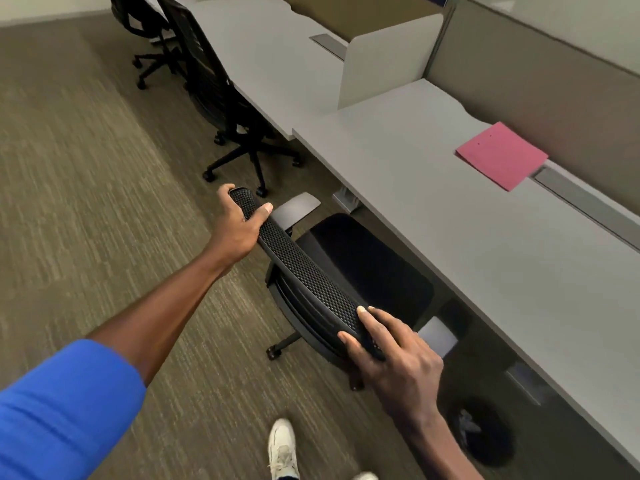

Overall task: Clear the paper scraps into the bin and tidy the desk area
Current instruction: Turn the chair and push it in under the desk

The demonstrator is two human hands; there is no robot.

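Observation:
A black mesh office chair (360, 258) stands partly tucked under the grey desk (485, 258). My left hand (239, 223) grips the far end of its backrest top. My right hand (394, 355) grips the near end of the same top edge. A pink folder (502, 155) lies flat near the back of the desk. Under the desk at the lower right stands a round black bin (481, 431) with some pale paper inside. I see no loose paper scraps on the desk.
Two more black chairs (221, 98) stand at the neighbouring desk (277, 60) beyond a white divider (388, 64). A grey partition (554, 84) runs behind the desks. Brown carpet (86, 202) spreads to the left. My white shoe (282, 448) is at the bottom.

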